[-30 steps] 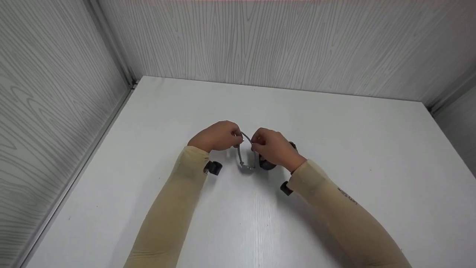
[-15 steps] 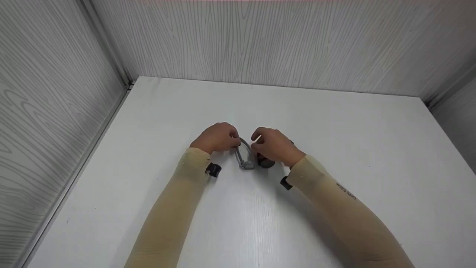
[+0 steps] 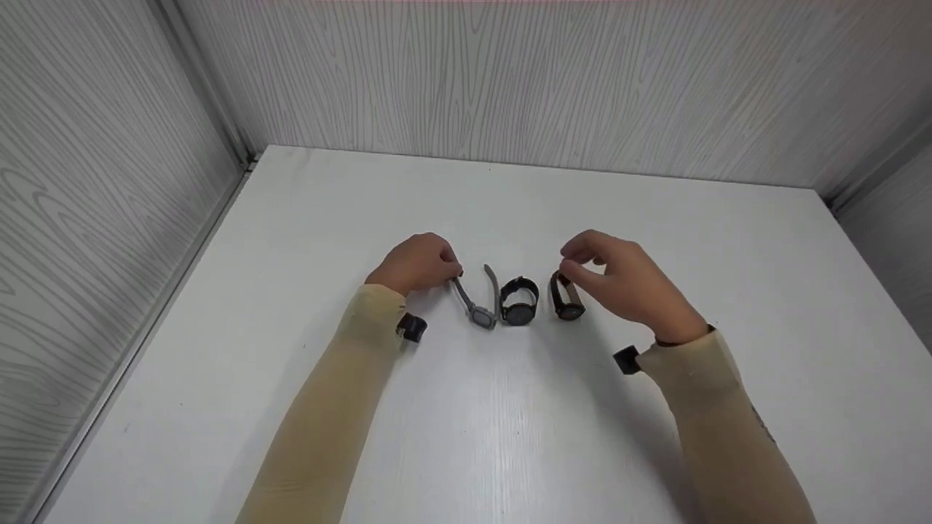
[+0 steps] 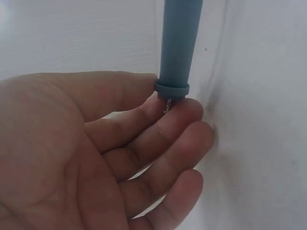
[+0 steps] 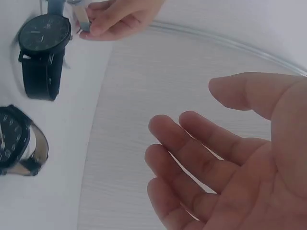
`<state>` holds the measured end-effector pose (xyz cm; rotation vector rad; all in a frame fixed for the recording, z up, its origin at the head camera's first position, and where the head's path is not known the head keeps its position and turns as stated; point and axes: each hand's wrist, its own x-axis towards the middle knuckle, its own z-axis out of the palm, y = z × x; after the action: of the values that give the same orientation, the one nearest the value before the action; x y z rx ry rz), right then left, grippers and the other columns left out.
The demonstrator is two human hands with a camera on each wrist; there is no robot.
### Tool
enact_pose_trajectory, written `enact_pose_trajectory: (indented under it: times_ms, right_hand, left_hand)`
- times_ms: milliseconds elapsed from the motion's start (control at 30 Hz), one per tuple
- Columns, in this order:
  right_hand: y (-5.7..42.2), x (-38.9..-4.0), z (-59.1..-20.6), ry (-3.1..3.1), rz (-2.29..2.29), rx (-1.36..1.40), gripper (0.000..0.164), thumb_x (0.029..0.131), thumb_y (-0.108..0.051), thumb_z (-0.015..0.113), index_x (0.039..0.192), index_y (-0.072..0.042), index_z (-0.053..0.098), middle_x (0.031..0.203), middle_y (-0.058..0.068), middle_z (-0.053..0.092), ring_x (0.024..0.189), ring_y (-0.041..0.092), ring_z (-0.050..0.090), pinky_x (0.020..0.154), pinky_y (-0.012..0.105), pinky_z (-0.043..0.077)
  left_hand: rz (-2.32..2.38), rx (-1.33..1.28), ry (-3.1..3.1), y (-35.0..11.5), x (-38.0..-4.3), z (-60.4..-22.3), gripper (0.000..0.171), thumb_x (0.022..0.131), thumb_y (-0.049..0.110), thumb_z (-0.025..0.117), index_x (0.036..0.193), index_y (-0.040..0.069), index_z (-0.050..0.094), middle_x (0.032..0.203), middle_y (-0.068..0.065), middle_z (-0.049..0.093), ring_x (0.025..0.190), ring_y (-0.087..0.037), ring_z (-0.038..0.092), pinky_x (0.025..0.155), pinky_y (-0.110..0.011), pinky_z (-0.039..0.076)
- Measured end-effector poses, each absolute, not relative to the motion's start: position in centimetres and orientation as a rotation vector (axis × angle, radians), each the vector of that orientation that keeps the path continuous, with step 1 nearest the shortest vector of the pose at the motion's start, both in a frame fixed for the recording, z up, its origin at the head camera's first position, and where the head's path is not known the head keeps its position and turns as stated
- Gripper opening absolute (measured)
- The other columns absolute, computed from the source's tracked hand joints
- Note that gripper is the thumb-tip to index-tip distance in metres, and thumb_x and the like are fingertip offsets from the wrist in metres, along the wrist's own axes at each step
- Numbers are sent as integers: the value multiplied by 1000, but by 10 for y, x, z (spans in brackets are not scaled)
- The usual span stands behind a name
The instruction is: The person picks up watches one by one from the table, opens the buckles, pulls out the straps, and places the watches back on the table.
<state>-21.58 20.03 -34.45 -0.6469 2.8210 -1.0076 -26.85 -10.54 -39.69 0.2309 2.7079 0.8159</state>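
My left hand [image 3: 419, 263] pinches the buckle end of a grey wristwatch [image 3: 482, 316] between thumb and fingers. Close up in the left wrist view, the strap [image 4: 180, 48] looks blue-grey, with a keeper loop and a thin metal pin at the fingertips. The watch is unfastened; its free strap end stands up on the far right side. Beside it sits a black wristwatch [image 3: 519, 313] with its band looped. Farther right is a dark-faced wristwatch [image 3: 569, 313] with a brown-lined strap. My right hand [image 3: 626, 280] hovers near that one, fingers loosely bent and holding nothing.
All three watches stand in a row on a white table [image 3: 437, 437]. A pale wood-grain panel [image 3: 510, 87] rises behind the table, with another panel [image 3: 95, 218] on the left. Small black wrist cameras [image 3: 412, 327] stick out from both sleeves.
My right hand has let go of the grey strap and moved right, uncovering the two dark watches. The grey strap has spread apart, while my left hand keeps its pinch.
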Motion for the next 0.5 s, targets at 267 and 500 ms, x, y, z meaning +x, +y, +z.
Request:
enact_pose_trajectory:
  times_ms: [267,500]
  right_hand:
    - [223,-204,-336,2859,-806,-659,20,103,-23,62,118,-12,70,110,3,71,104,22,64,94,46,49]
    - [236,-198,-332,2866,-726,-625,24,103,-29,61,121,-15,69,108,3,71,100,21,64,86,44,51]
  left_hand:
    - [807,225,2735,-106,-271,-398,25,99,28,63,115,12,73,116,-6,67,96,-24,60,86,-41,50]
    - [980,363,2861,-94,-256,-369,31,103,29,58,131,14,64,118,-4,68,103,-22,63,93,-43,51]
